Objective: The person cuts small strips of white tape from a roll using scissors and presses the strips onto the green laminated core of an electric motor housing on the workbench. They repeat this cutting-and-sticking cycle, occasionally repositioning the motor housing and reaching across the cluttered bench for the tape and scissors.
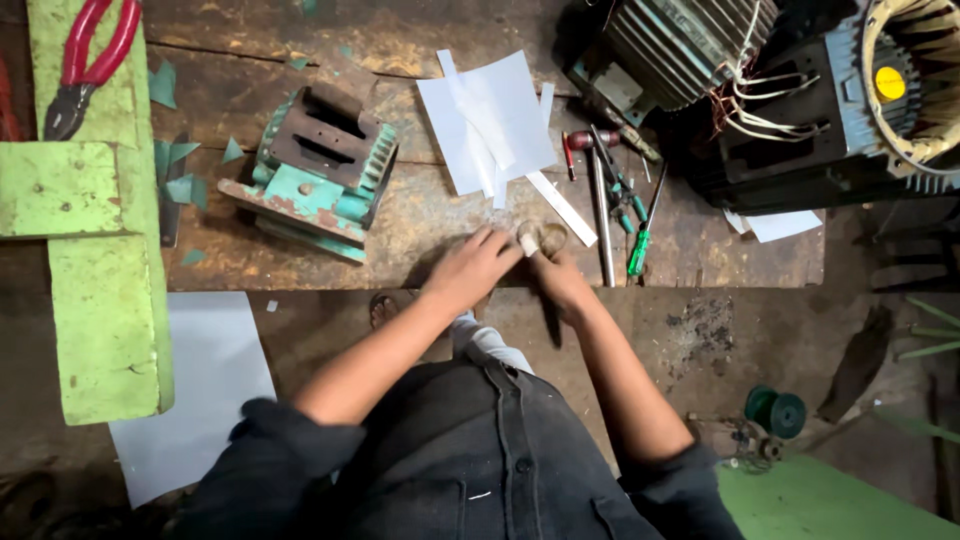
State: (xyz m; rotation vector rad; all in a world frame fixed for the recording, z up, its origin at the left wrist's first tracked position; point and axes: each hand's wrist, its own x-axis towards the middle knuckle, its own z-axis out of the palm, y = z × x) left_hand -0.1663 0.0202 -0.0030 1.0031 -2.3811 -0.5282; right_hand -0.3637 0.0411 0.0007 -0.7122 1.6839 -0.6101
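My left hand and my right hand meet at the front edge of a worn wooden workbench. Between the fingertips of both hands is a small roll of tape with a pale strip on it; both hands grip it. A stack of white insulation paper sheets and a long white strip lie just beyond the hands.
A teal rusty metal block sits left of the hands. Screwdrivers and a hammer lie to the right. An electric motor stator with loose wires fills the top right. Red pliers rest on a green frame.
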